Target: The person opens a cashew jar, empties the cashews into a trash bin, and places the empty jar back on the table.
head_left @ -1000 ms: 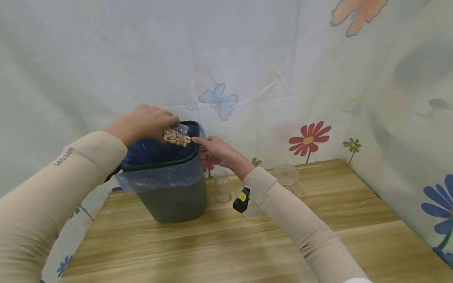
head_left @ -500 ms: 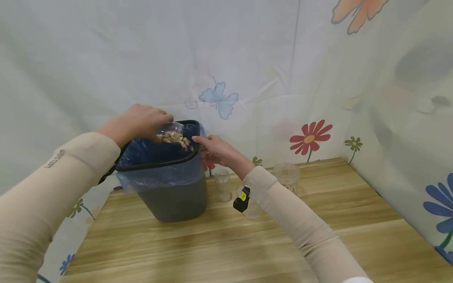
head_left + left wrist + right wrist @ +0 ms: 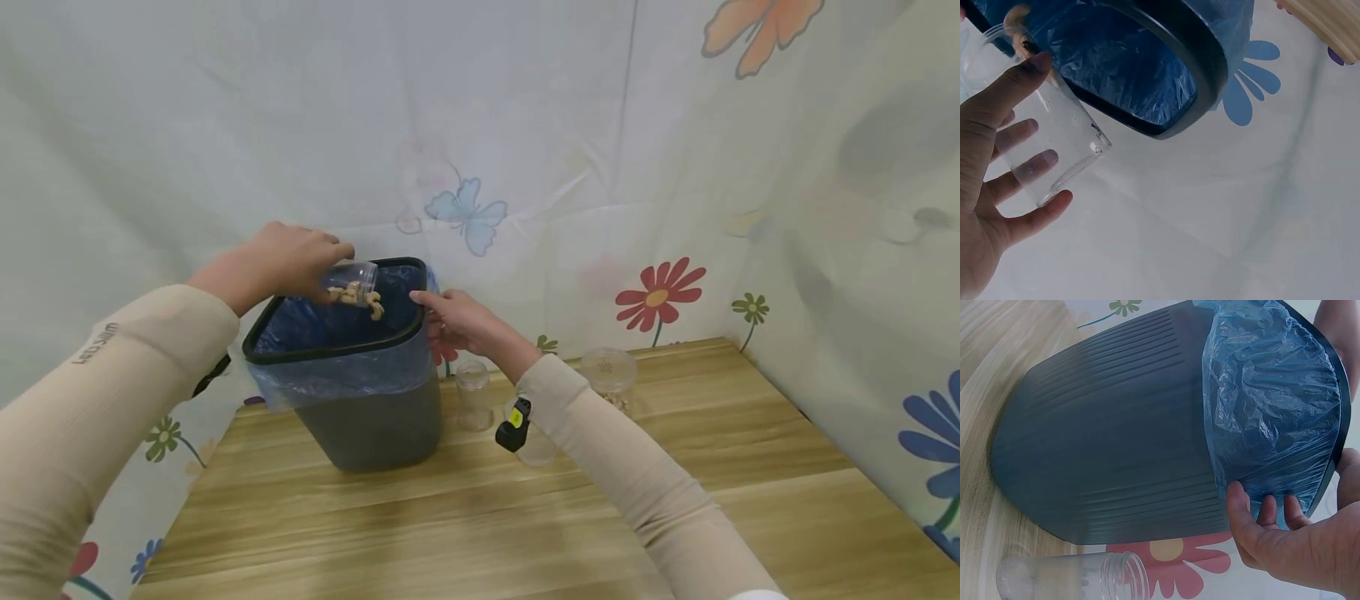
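My left hand [image 3: 281, 260] grips a clear plastic jar [image 3: 358, 272], tilted with its mouth over the open bin. Pale curved pieces that look like cashews [image 3: 375, 308] spill from the mouth. In the left wrist view the jar's lower part [image 3: 1066, 147] holds no nuts, and a few pieces [image 3: 1017, 31] lie at its mouth. The dark grey trash bin [image 3: 367, 433] is lined with a blue plastic bag [image 3: 345, 375] folded over the rim. My right hand [image 3: 461, 321] holds the bin's right rim, thumb on top, fingers against the bag outside [image 3: 1272, 400].
A clear jar [image 3: 474, 404] stands right of the bin. Behind my right forearm are a round clear item [image 3: 537, 450], partly hidden, and a wider jar [image 3: 609, 375] with nuts low inside. Patterned cloth [image 3: 525, 125] hangs behind the wooden table [image 3: 465, 533].
My left hand has drawn the jar slightly left over the bin. Nuts have poured from its mouth, and fewer are inside. The right hand has stayed at the rim.
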### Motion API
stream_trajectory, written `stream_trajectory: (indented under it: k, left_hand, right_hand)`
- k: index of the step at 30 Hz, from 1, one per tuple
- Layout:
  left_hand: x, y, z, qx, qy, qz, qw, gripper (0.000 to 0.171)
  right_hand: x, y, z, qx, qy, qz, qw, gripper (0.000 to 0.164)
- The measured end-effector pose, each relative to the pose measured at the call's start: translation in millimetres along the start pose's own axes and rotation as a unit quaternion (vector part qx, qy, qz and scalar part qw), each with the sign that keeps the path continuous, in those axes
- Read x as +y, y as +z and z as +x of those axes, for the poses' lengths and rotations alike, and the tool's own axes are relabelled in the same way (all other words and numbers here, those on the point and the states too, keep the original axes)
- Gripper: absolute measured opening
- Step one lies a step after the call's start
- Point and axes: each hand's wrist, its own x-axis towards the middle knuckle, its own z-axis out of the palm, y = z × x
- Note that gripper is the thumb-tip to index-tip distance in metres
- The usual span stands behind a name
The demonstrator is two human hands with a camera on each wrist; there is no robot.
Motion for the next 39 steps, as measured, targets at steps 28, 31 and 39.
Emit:
stream_trajectory:
  k: [28, 31, 39]
  left_hand:
    - [-14.2, -5.4, -12.9, -0.015, 0.003, 0.010, 0.9998, 0.080]
    - [-14.6, -7.4, -13.3, -0.014, 0.002, 0.010, 0.9998, 0.082]
    - [-15.7, -12.6, -12.1, 0.001, 0.011, 0.035, 0.9993, 0.082]
  right_hand:
    - [-1, -2, -2, 0.033, 0.011, -0.003, 0.999, 0.043]
    - [-2, -2, -2, 0.032, 0.012, -0.006, 0.999, 0.041]
    - [-2, -2, -3, 0.025, 0.006, 0.000, 1.000, 0.042]
